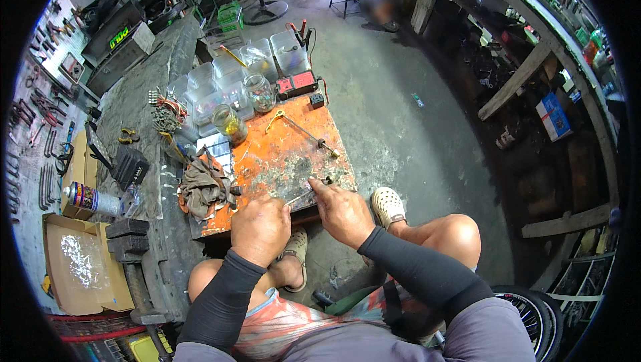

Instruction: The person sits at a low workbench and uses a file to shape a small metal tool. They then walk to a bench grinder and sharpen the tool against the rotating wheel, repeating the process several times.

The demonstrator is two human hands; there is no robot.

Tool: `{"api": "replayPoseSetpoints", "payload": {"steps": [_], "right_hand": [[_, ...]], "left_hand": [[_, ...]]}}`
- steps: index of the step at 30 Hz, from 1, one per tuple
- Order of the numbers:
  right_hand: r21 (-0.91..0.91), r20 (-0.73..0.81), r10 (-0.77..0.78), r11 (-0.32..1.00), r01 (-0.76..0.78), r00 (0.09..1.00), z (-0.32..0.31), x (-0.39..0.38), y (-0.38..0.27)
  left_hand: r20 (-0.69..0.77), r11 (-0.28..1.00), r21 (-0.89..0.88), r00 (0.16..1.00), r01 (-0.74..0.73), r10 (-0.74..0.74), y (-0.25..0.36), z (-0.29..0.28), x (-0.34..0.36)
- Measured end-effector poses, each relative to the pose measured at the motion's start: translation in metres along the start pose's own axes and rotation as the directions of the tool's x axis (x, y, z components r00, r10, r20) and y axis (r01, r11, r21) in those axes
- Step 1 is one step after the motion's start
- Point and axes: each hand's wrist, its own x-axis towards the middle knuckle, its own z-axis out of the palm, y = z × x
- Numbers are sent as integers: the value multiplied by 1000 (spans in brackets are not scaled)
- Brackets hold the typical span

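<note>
At the near edge of the worn orange tabletop (257,178), my left hand (260,230) is closed around one end of a thin pale rod (300,198). The rod slants up to my right hand (342,214), whose fingers are closed at its other end. A small dark part (326,180) shows by the right fingertips; its kind is hard to make out. Farther back on the tabletop lies a quick-release skewer (302,131) with a gold lever and a gold end nut. A crumpled grey-brown rag (205,186) lies left of my left hand.
Glass jars (229,123) and clear plastic bins (234,85) line the table's back left, near a red-and-black device (296,85). To the left runs a workbench with a spray can (92,199) and an open cardboard box (83,265). Wooden shelving (514,81) stands right; a bicycle wheel (527,315) is lower right.
</note>
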Motion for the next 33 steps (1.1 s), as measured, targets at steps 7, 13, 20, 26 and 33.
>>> {"api": "replayPoseSetpoints", "payload": {"steps": [7,13,20,26,33], "right_hand": [[146,-78,-15,989,26,997,7,4,5],[74,5,3,997,-3,1000,3,7,0],[115,-31,10,993,-6,999,2,10,11],[68,-31,-7,998,9,1000,-1,11,13],[100,-77,-29,994,37,997,2,12,18]], "left_hand": [[-33,997,-75,999,-1,-1,0,-4,-1],[592,703,-566,806,432,-19,-43,6,11],[686,491,-640,728,591,17,-36,13,15],[643,431,-693,766,578,7,-31,19,13],[734,50,-677,679,734,-19,-14,12,13]]}}
